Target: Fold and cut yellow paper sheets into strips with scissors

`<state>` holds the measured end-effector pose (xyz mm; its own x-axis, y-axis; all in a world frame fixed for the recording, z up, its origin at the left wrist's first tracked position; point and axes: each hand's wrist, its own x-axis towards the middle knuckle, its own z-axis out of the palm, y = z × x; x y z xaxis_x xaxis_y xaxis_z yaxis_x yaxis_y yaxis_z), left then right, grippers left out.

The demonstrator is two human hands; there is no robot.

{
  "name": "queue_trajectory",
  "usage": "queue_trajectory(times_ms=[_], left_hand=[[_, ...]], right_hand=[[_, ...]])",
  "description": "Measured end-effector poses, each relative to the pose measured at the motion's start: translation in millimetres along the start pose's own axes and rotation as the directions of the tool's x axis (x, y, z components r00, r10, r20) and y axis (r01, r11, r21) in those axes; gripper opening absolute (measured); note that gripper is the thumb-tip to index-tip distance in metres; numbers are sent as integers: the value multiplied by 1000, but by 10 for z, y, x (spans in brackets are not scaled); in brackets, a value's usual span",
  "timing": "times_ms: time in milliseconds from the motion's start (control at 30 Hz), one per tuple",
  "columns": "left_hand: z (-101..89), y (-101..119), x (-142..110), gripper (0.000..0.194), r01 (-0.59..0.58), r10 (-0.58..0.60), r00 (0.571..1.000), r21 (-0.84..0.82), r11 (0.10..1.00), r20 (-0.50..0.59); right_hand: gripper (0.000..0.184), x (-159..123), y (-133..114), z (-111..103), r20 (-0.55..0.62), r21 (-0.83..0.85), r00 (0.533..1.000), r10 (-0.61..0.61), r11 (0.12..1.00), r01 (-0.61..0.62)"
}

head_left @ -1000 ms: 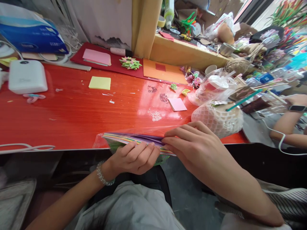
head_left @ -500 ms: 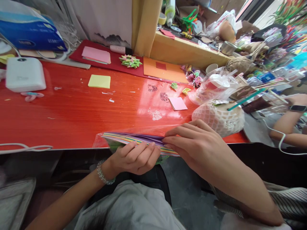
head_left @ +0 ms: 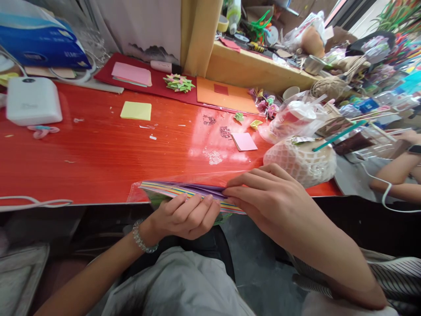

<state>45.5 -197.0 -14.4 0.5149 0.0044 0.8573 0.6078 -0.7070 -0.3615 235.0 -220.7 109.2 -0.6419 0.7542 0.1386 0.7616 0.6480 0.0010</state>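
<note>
Over the front edge of the red table I hold a stack of coloured paper [head_left: 171, 189], its edges striped yellow, blue, white and pink, inside a clear plastic sleeve [head_left: 135, 193]. My left hand [head_left: 189, 216] is closed round the near side of the stack, fingers curled over its edge. My right hand [head_left: 268, 191] pinches purple sheets [head_left: 210, 190] at the top of the stack; its thumb and fingertips are partly inside the opening. The purple sheets stand slightly apart from the rest. How many the right fingers grip is hidden.
On the red table [head_left: 98, 153] lie yellow paper squares [head_left: 136, 111], pink paper squares [head_left: 244, 141] and a folded paper ornament [head_left: 179, 83]. A netted coconut [head_left: 299, 160] with a straw stands right. A white power bank [head_left: 33, 101] sits left. Another person's arm [head_left: 397, 173] is at far right.
Both hands and the paper stack stay almost where they were. The purple sheets have parted slightly more near the right fingertips. The other person's arm at far right has shifted a little.
</note>
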Motion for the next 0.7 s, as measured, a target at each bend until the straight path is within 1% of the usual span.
queue_trajectory(times_ms=[500,700], left_hand=[[-8,1,15,22,12,-12,1000,-10,1000,12],[-13,-11,32,18,2,-2,1000,-8,1000,8]], right_hand=[[18,7,1,2,9,7,1000,6,1000,-6],[17,11,-7,0,4,-2,1000,7,1000,-7]])
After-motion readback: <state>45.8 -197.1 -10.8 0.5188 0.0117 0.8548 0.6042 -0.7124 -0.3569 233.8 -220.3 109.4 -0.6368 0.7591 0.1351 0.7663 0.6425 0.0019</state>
